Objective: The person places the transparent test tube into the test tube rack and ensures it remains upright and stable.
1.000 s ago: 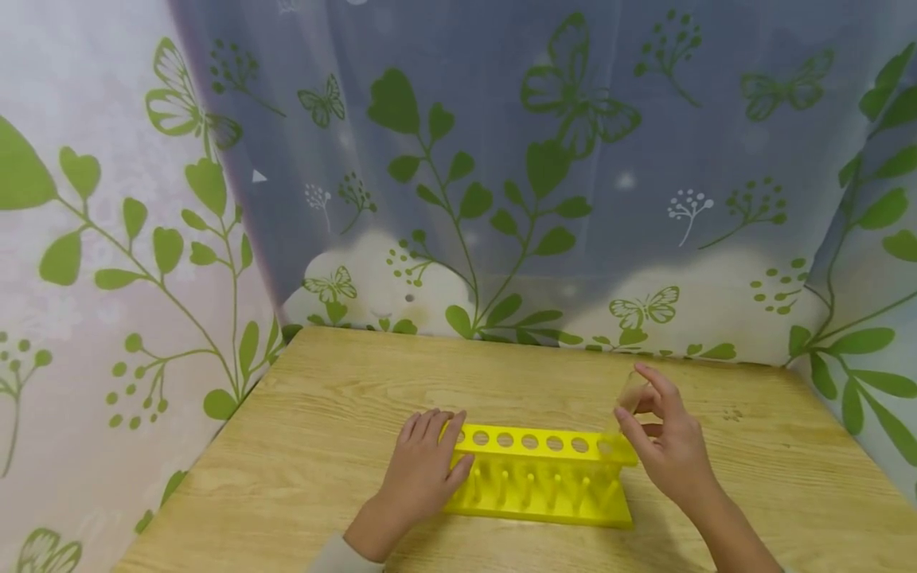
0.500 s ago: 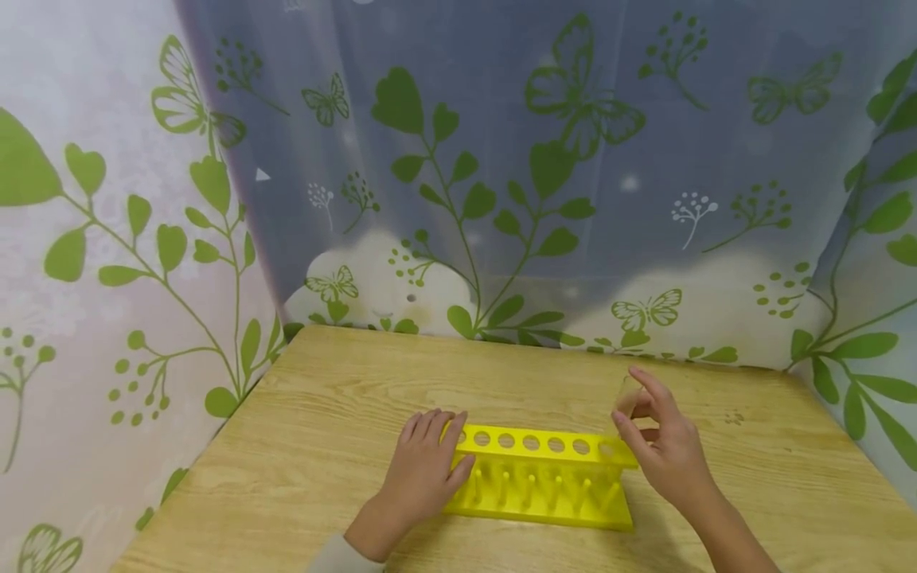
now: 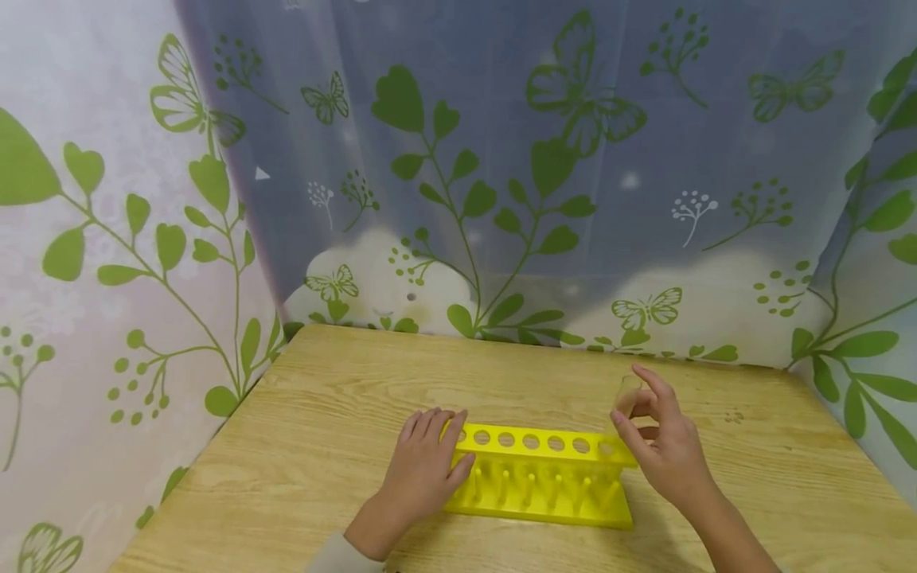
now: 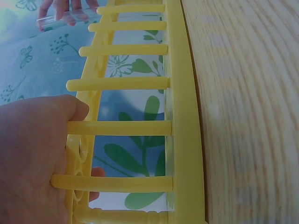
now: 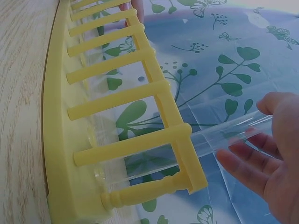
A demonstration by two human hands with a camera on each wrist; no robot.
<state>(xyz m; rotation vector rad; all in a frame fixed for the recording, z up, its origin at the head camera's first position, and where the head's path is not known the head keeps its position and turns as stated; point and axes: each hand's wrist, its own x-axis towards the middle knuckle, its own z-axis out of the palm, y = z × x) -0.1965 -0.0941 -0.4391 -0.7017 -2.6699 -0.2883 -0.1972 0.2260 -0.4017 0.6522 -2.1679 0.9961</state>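
Note:
A yellow test tube rack (image 3: 537, 517) stands on the table, with a row of round holes along its top plate and upright pegs below. My left hand (image 3: 423, 465) grips the left end of the top plate, thumb in front and fingers over the back. At the rack's right end, a clear test tube (image 5: 212, 140) passes through the last hole, and its lower part reaches down near the base in the right wrist view. My right hand (image 3: 666, 438) holds the tube's upper part between thumb and fingers.
The wood-grain table (image 3: 344, 382) carries the rack near its front. Behind it hangs a blue and white curtain (image 3: 501, 199) printed with green leaves and butterflies. A pale patterned curtain (image 3: 86, 334) borders the left side.
The test tube in my right hand has straightened slightly, and the hand has shifted a little left. My left hand stays on the rack, which has not moved.

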